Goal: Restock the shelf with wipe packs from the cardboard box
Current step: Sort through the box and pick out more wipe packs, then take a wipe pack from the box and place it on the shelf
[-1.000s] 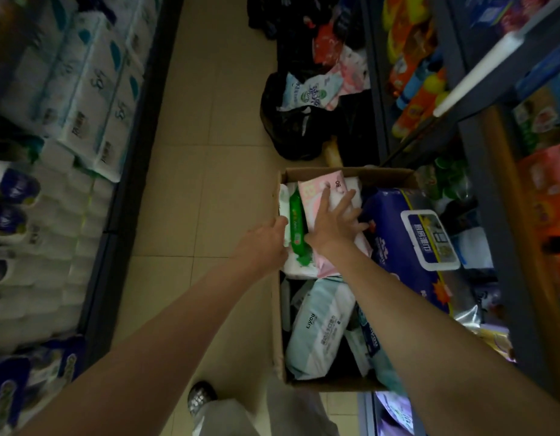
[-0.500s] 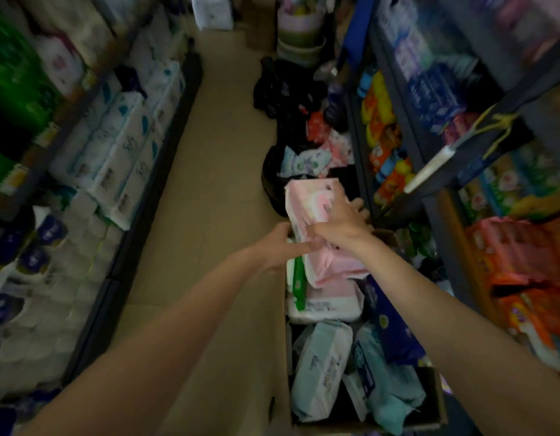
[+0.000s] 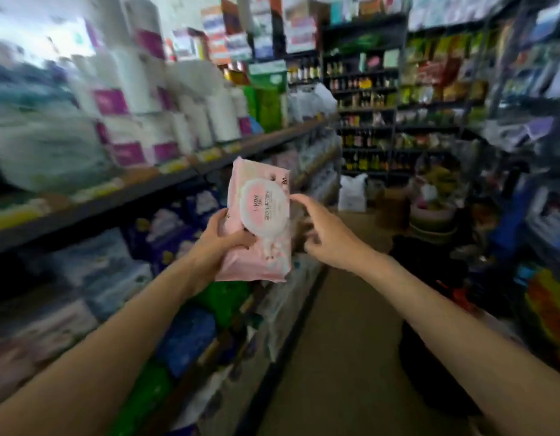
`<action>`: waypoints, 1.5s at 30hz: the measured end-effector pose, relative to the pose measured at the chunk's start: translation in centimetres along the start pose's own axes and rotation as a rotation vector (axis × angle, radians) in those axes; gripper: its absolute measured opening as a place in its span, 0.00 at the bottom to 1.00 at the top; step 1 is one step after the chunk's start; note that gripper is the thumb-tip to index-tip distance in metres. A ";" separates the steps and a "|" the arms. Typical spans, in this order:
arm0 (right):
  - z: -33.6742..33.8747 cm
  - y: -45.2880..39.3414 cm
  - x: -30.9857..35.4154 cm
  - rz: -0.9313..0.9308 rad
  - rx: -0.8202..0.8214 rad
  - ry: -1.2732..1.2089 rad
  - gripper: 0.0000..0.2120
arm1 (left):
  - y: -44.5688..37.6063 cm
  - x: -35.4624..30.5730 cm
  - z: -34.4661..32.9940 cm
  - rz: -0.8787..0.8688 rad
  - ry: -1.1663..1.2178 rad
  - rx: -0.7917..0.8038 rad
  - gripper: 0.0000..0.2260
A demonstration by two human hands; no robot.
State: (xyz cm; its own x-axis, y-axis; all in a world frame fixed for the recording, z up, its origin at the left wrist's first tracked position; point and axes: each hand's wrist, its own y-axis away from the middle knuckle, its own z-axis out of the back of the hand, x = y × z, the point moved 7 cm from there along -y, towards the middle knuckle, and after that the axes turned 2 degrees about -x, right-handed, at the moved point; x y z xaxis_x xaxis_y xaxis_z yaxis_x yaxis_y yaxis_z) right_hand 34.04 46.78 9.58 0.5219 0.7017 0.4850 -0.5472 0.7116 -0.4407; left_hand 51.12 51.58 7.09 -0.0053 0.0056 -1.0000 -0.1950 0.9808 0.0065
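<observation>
A pink wipe pack [image 3: 260,215] with a round white lid stands upright in mid-air in front of the left shelving [image 3: 165,184]. My left hand [image 3: 219,243] grips its lower left part. Just right of the pack, my right hand [image 3: 326,234] has its fingers spread, and one fingertip touches the pack's right edge. The cardboard box is out of view.
Toilet roll packs [image 3: 137,99] fill the upper left shelf, and blue, white and green packs [image 3: 165,234] sit on the lower ones. The tiled aisle floor [image 3: 344,341] runs ahead to shelves of bottles [image 3: 366,121]. Dark bags and goods [image 3: 429,262] line the right side.
The pink pack was lifted out of the box and raised to shelf height. My view swung up from the box to the aisle. My right hand let go of the pack and opened.
</observation>
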 end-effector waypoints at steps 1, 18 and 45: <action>-0.9 -1.9 3.1 0.150 0.011 0.203 0.41 | 0.7 -2.1 3.3 -0.025 -0.056 -0.010 0.52; -9.3 -20.0 41.1 0.971 -0.555 0.256 0.43 | 18.5 -27.7 32.0 -0.391 -1.536 -0.711 0.37; -27.7 -25.9 46.5 1.261 0.198 0.455 0.52 | 12.3 -16.9 45.8 0.627 -1.883 -0.682 0.36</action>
State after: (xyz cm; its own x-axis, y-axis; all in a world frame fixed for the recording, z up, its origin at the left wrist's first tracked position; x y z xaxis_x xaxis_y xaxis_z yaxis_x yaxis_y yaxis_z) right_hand 90.60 61.96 22.65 -0.2534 0.8441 -0.4725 -0.8739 -0.4092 -0.2624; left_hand 93.72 72.46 23.83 0.4834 0.8037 0.3469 -0.8093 0.5614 -0.1729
